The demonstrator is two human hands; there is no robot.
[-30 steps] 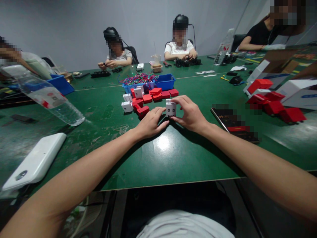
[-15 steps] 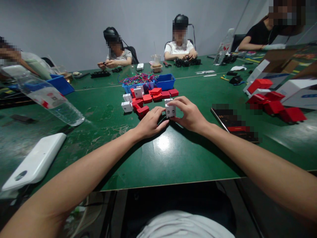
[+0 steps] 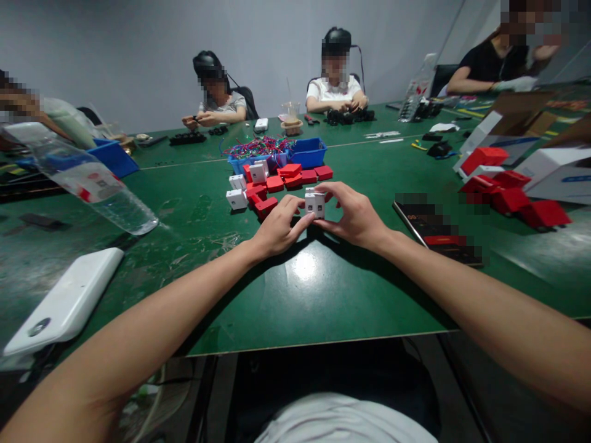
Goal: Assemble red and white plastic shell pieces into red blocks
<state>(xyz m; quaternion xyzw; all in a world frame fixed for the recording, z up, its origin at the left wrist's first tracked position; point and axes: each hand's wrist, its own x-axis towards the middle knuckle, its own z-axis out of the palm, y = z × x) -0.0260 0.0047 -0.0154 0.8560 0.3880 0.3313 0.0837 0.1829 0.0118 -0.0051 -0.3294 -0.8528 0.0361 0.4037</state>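
Between my two hands is a small white plastic box [image 3: 314, 203] with two dark square openings low on the side facing me. My left hand [image 3: 279, 229] grips its left side, thumb at the lower edge and fingers curled behind. On the right, my right hand [image 3: 354, 215] pinches it between thumb below and forefinger above. Just beyond my left hand lies a pile of red plastic boxes [image 3: 275, 183], with several white boxes [image 3: 237, 199] among them. Whether the held box touches the table is hard to tell.
Blue bins [image 3: 308, 152], one full of coloured wires [image 3: 261, 147], stand behind the pile. A phone [image 3: 434, 234] lies to the right, near red boxes [image 3: 512, 198] and cartons [image 3: 558, 172]. A bottle [image 3: 99, 184] and white power bank [image 3: 64, 301] are at left. Several people sit around the table.
The white box has tipped and dropped slightly, and my left thumb now presses at its lower edge. At far right, a person has raised one hand.
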